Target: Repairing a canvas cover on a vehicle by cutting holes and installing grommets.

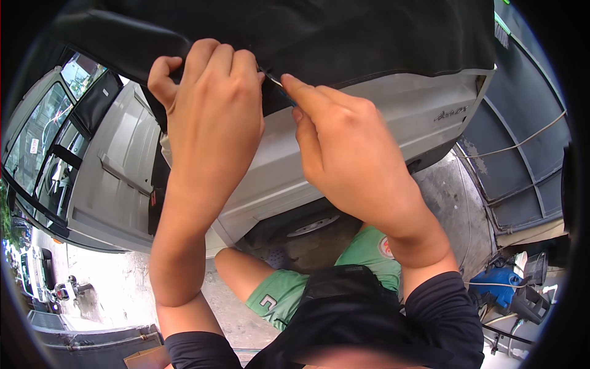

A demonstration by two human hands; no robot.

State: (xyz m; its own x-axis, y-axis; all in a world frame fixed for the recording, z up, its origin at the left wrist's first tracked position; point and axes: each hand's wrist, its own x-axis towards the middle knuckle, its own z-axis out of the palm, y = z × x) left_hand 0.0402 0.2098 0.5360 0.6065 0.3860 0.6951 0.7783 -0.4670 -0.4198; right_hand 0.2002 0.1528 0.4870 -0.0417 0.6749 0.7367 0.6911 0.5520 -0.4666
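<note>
A black, leather-like cover (344,37) hangs over the upper part of a white vehicle body panel (393,107). My left hand (212,111) is closed on the cover near its lower edge, with the fingers bent and partly hidden. Just to its right, my right hand (344,135) grips a thin tool (275,80) with a slim metal shaft and what looks like a bluish handle. The tool's tip meets the cover beside my left fingertips. Its exact kind is hidden by my fingers.
At left stands the vehicle's cab (46,135) with an open-looking window. A wheel (313,226) shows below the panel. Dark metal sheeting (522,147) rises at right, with a loose cable (516,146) across it. A blue machine (496,286) sits at lower right.
</note>
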